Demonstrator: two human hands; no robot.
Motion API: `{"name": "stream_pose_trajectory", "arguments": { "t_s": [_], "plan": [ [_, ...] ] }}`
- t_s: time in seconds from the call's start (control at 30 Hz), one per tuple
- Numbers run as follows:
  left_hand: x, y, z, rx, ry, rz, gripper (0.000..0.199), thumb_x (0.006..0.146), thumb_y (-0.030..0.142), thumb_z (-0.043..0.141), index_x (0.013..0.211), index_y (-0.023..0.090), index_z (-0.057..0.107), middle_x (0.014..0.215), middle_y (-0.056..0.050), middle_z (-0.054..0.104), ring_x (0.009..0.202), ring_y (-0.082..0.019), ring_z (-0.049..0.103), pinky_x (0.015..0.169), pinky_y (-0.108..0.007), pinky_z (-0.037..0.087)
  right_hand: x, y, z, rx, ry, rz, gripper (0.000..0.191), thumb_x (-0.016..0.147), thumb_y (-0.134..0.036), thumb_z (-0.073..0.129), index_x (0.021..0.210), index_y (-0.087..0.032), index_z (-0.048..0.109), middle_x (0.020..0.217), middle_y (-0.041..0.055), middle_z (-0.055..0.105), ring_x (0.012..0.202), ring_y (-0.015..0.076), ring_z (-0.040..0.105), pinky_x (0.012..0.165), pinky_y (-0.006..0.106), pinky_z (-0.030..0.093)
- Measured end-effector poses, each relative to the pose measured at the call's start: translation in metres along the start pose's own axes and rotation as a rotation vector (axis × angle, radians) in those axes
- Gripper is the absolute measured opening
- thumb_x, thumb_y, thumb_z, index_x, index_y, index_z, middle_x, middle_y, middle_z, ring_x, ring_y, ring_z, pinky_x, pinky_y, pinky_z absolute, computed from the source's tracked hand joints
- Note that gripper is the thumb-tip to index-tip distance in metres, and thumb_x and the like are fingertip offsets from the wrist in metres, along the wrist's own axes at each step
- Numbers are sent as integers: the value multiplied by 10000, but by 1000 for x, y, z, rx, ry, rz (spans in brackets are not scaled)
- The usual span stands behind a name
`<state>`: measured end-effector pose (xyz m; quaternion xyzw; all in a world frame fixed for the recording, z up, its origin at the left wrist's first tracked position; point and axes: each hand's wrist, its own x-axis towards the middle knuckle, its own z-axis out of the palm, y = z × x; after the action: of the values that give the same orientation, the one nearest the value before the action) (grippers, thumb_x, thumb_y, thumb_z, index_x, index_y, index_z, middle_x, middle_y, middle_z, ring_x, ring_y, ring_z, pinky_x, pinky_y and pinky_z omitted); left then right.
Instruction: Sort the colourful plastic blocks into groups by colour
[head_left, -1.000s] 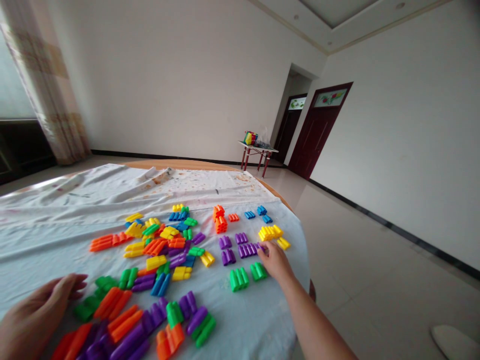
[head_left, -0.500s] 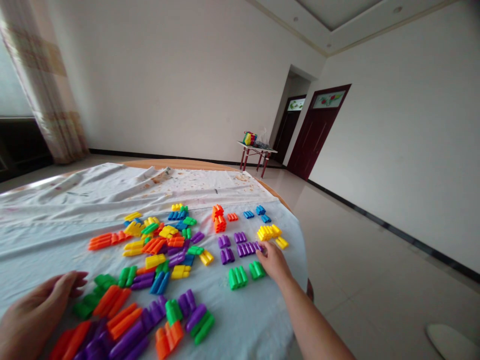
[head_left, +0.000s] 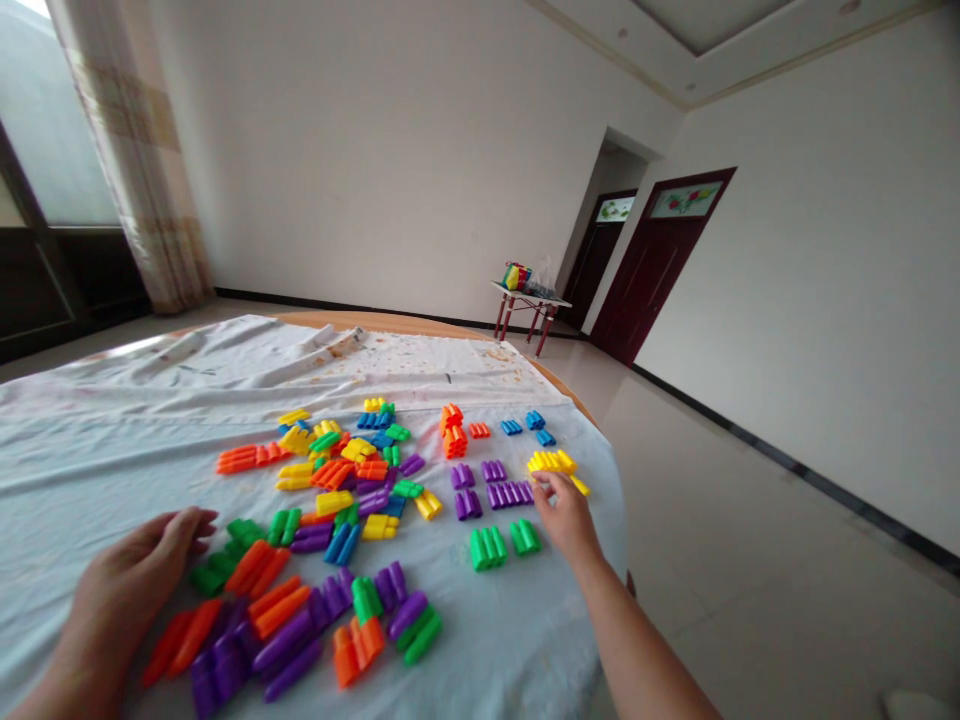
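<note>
**Right hand (head_left: 568, 517) pinched at purple block row (head_left: 510, 494), left hand (head_left: 127, 590) open by green blocks (head_left: 244, 533)**

Right hand sits at the far right of the layout, fingers bunched with the thumb, tips at the end of the purple block row and just beside a yellow block (head_left: 579, 486). The grip is nearly closed, but the fingers hide whatever lies between them, so it cannot be told whether it has hold of a piece. Left hand is open and empty, fingers loosely curved, resting at the near left just beside the green blocks and an orange block (head_left: 259, 567).

All the ribbed plastic blocks lie on a creased white cloth (head_left: 112, 450) over a round wooden table (head_left: 360, 321). A mixed heap of blocks (head_left: 345, 472) fills the middle. To the right stand small single-colour groups: a yellow cluster (head_left: 551, 461), blue pieces (head_left: 525, 424), an orange stack (head_left: 452, 431).

Handling call: these blocks sit close together, so a fingertip pinch from the end of a row suits better than a sweep of the palm, and it avoids nudging neighbouring groups.
</note>
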<state>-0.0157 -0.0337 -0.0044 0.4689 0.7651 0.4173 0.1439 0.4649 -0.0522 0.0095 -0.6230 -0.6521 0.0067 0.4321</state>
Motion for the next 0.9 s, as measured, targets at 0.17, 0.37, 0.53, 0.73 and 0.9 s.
{"name": "stream_pose_trajectory", "arguments": {
  "t_s": [0.17, 0.37, 0.53, 0.73, 0.9],
  "plan": [
    [-4, 1, 3, -213, -81, -75, 365, 707, 475, 507, 817, 166, 667, 692, -23, 698, 683, -208, 645, 588, -245, 487, 3, -32, 9, 88, -124, -100, 222, 865, -271, 464, 949, -157, 635, 877, 90, 658, 766, 185, 606, 719, 310, 498],
    [-6, -2, 6, -252, -79, -47, 443, 698, 535, 480, 838, 152, 654, 726, -58, 688, 669, -209, 632, 601, -271, 494, 4, -112, 41, 202, -474, -289, 172, 851, -197, 517, 968, -178, 643, 903, 54, 662, 814, 161, 615, 757, 284, 488],
    [-8, 1, 4, -266, -46, -34, 446, 672, 550, 461, 775, 160, 652, 662, -58, 674, 627, -214, 625, 588, -288, 500, 11, -155, 78, 112, -643, -445, 227, 804, -141, 586, 1017, -179, 655, 1011, 56, 665, 1010, 184, 568, 918, 309, 416],
    [-10, 4, 0, -283, -26, -19, 436, 651, 553, 472, 735, 167, 654, 637, -60, 675, 602, -222, 627, 577, -299, 511, 25, -161, 112, -113, -717, -429, 306, 800, -203, 606, 1104, -199, 639, 1110, 64, 651, 1077, 231, 523, 949, 371, 373],
    [-10, 4, -1, -285, -29, -12, 441, 655, 559, 465, 739, 170, 657, 643, -58, 680, 607, -222, 631, 587, -302, 516, 29, -157, 106, -92, -774, -432, 289, 793, -211, 622, 1077, -256, 653, 1089, 28, 670, 1062, 236, 536, 933, 398, 368]
  ]
}}
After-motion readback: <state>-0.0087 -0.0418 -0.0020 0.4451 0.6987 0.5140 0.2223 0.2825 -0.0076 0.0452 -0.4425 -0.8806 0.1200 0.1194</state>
